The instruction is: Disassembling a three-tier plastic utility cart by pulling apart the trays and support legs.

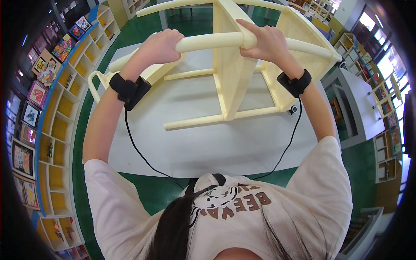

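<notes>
A cream plastic rolling cart frame lies on its side on a white table. It has round poles, two flat shelf panels and small dark casters at its right end. My left hand is wrapped round the nearest raised pole, left of the middle panel. On the same pole, my right hand is closed at the joint where that panel's corner meets it. The fingers on the far side of the pole are partly hidden. Each wrist wears a black strap with a small box.
Beneath my left forearm lies another cream part, and a curved cream handle is beside it. A caster sticks out near the table's right side. Thin black cables hang from both wrists. Shelving with framed pictures curves along the left.
</notes>
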Demonstrator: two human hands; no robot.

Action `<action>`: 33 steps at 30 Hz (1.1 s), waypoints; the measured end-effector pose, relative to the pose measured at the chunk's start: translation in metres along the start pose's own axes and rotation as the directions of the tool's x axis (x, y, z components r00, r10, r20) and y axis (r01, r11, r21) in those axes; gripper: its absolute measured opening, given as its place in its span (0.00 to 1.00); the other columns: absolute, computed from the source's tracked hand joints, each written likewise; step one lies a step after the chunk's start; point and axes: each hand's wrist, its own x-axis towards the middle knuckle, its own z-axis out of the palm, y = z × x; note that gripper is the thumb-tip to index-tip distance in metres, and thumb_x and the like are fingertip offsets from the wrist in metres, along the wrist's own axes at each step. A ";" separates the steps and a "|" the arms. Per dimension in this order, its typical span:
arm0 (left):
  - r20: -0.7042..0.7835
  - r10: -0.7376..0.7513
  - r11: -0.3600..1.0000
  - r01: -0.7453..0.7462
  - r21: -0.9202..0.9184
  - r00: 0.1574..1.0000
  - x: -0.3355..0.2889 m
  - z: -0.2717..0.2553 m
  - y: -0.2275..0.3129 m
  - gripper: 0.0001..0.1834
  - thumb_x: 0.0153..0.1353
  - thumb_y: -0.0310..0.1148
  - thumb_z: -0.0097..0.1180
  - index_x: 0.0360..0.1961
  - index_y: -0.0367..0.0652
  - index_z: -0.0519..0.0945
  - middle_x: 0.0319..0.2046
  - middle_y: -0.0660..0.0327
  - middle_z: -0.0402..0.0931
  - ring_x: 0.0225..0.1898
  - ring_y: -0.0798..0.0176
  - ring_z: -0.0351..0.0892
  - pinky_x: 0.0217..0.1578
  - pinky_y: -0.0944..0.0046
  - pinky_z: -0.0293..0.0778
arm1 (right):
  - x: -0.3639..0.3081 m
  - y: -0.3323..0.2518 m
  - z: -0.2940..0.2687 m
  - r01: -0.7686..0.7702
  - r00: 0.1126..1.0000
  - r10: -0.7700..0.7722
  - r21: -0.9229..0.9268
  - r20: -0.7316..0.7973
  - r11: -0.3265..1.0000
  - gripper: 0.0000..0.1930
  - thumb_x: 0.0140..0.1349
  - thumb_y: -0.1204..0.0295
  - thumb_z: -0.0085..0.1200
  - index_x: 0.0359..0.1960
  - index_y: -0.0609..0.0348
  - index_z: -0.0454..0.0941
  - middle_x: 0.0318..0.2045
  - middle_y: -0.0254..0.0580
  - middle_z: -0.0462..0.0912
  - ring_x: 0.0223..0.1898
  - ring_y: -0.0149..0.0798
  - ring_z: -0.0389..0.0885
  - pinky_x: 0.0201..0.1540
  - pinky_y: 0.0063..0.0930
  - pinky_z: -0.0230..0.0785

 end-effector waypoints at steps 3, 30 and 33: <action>-0.103 0.000 0.995 0.011 0.102 0.995 -0.008 0.002 0.009 0.10 0.38 0.30 0.55 0.25 0.38 0.75 0.22 0.53 0.72 0.26 0.52 0.72 0.27 0.60 0.69 | -0.001 0.001 -0.001 -0.033 0.999 0.033 -0.008 0.022 0.999 0.33 0.32 0.59 0.55 0.49 0.40 0.68 0.11 0.42 0.72 0.14 0.43 0.70 0.19 0.29 0.63; -0.261 0.111 0.934 -0.011 0.356 0.959 -0.009 0.006 0.010 0.06 0.37 0.21 0.50 0.20 0.38 0.67 0.15 0.52 0.69 0.21 0.51 0.72 0.22 0.59 0.68 | -0.001 0.002 0.000 -0.012 1.000 0.012 -0.015 0.016 1.000 0.34 0.32 0.60 0.55 0.50 0.41 0.67 0.10 0.42 0.71 0.14 0.43 0.70 0.18 0.29 0.63; -0.249 0.111 0.937 -0.019 0.348 0.962 -0.008 0.003 0.010 0.05 0.36 0.21 0.50 0.18 0.38 0.68 0.14 0.53 0.69 0.20 0.52 0.72 0.22 0.61 0.69 | -0.001 0.002 0.000 -0.006 1.000 0.006 -0.015 0.008 1.000 0.34 0.31 0.60 0.56 0.50 0.41 0.67 0.10 0.42 0.71 0.13 0.43 0.70 0.18 0.29 0.63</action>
